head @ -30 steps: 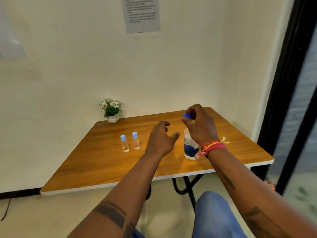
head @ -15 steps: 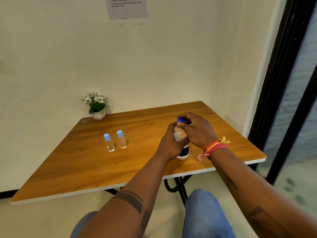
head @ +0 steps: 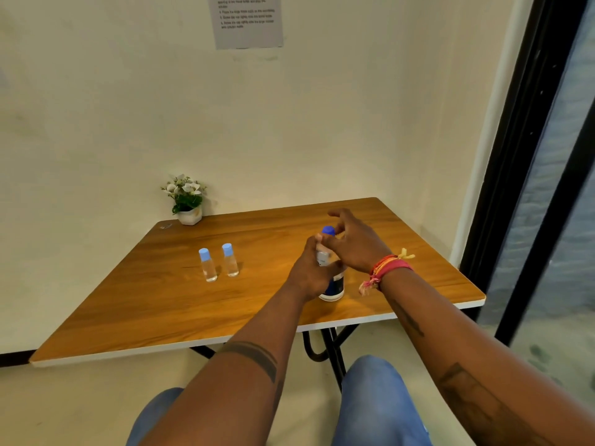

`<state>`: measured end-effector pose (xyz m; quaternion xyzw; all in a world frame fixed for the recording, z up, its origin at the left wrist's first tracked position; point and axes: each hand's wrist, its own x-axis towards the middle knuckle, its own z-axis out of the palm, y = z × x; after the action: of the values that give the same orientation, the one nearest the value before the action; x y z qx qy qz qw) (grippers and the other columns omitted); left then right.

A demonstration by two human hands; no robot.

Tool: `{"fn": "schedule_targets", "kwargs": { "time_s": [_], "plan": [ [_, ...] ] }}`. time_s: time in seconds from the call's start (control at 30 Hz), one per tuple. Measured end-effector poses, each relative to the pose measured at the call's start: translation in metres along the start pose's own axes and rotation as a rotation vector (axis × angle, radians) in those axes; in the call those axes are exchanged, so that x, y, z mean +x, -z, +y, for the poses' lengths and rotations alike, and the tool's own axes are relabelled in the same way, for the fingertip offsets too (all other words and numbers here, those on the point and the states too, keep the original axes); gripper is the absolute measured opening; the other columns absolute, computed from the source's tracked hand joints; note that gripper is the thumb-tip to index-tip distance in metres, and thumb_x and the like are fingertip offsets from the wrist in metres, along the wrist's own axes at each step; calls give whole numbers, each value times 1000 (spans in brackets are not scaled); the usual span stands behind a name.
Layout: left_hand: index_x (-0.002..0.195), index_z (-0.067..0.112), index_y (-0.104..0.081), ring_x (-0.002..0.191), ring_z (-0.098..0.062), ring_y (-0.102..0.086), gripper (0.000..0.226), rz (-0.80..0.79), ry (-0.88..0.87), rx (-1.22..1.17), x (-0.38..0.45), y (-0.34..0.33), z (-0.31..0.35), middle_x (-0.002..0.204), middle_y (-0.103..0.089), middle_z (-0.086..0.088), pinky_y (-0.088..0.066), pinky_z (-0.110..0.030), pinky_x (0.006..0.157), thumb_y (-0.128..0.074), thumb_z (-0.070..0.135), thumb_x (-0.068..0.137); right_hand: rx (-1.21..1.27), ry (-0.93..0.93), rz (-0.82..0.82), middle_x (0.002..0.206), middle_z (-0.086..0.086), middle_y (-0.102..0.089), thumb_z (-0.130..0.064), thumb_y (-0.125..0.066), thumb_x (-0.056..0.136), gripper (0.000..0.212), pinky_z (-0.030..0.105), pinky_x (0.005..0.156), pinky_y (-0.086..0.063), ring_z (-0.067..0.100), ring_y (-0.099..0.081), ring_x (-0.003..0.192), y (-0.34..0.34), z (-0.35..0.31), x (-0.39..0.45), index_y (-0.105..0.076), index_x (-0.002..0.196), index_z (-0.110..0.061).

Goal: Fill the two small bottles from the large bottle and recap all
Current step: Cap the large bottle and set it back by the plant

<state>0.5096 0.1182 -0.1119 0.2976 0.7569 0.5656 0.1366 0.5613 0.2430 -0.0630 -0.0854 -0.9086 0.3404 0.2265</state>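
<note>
The large bottle [head: 335, 288], white with a dark blue label, stands upright on the wooden table [head: 154, 304] right of centre. Its blue cap [head: 328, 230] sits on its neck. My left hand [head: 309, 273] is wrapped around the bottle's body. My right hand [head: 357, 246] hovers at the cap with thumb and fingers spread around it; the index finger is lifted clear. Two small clear bottles [head: 207, 265] [head: 230, 260] with light blue caps stand side by side to the left, apart from both hands.
A small potted plant [head: 186, 201] sits at the table's far left corner by the wall. A printed sheet [head: 246, 20] hangs on the wall. A dark door frame [head: 521, 156] runs down the right. My knees are below the table's near edge.
My left hand closed around the large bottle's body. My right hand brought the blue cap down onto the neck, gripped it, and has now loosened with its fingers spread.
</note>
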Motion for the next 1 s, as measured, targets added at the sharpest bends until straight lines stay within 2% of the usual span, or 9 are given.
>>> {"fn": "schedule_targets", "kwargs": {
  "time_s": [0.1, 0.2, 0.37, 0.53, 0.63, 0.7, 0.77, 0.9, 1.0],
  "plan": [
    [147, 35, -29, 111, -23, -64, 78, 23, 17, -14, -4, 4, 1, 126, -61, -1, -57, -43, 94, -78, 24, 87, 90, 81, 2, 138, -2, -58, -29, -61, 100, 48, 25, 88, -50, 17, -59, 118, -3, -2, -7, -46, 146, -29],
    [145, 36, -31, 107, -23, -65, 76, 45, 26, -14, -6, 5, 0, 120, -61, 1, -58, -43, 90, -77, 19, 87, 124, 80, -12, 130, -3, -64, -17, -57, 102, 34, 14, 85, -44, 15, -61, 116, -13, -1, -10, -60, 134, -26],
    [144, 41, -30, 87, -4, -61, 75, 59, 58, 23, -7, 3, 3, 101, -54, 20, -49, -19, 62, -77, 24, 87, 199, 4, 96, 103, -10, -64, -29, -72, 93, 26, 10, 70, -42, 8, -62, 94, -18, 3, -7, -64, 117, -25],
    [137, 40, -32, 96, -6, -64, 71, 55, 67, -3, -7, 4, 3, 105, -58, 13, -52, -22, 69, -78, 20, 87, 127, -25, 136, 94, -4, -63, -38, -79, 85, 35, 17, 66, -45, 12, -62, 84, -22, 0, -1, -57, 107, -22],
    [139, 37, -33, 106, -8, -63, 71, 38, 62, -32, -7, 3, 3, 110, -57, 15, -51, -17, 71, -75, 12, 88, 100, 3, 85, 100, -2, -62, -43, -79, 83, 47, 21, 72, -50, 16, -63, 90, -21, 1, 0, -53, 116, -22],
    [148, 39, -26, 114, -16, -63, 80, 32, 64, -34, -8, 3, 4, 112, -58, 15, -54, -21, 77, -74, 13, 90, 133, 17, 64, 110, 2, -64, -48, -72, 88, 60, 31, 82, -57, 20, -63, 97, -20, 1, -1, -46, 135, -23],
    [152, 39, -23, 112, -17, -63, 84, 37, 53, -26, -9, 3, 5, 118, -59, 9, -57, -30, 84, -73, 13, 91, 108, 47, 68, 122, 5, -63, -45, -62, 96, 53, 40, 92, -57, 24, -62, 108, -22, 1, -3, -44, 143, -27],
    [146, 36, -31, 105, -30, -67, 75, 73, 83, 20, -8, 3, 5, 124, -58, -11, -58, -55, 87, -70, 5, 90, 10, 84, 135, 122, 4, -61, -31, -57, 101, 27, 42, 96, -54, 26, -58, 114, -33, 3, -6, -58, 125, -19],
    [148, 37, -26, 105, -30, -68, 79, 76, 98, 19, -8, 3, 5, 119, -61, -9, -58, -54, 89, -70, 7, 91, 59, 14, 183, 105, 2, -61, -36, -69, 93, 27, 38, 83, -57, 23, -60, 97, -36, -1, -3, -55, 109, -18]
  ]
}}
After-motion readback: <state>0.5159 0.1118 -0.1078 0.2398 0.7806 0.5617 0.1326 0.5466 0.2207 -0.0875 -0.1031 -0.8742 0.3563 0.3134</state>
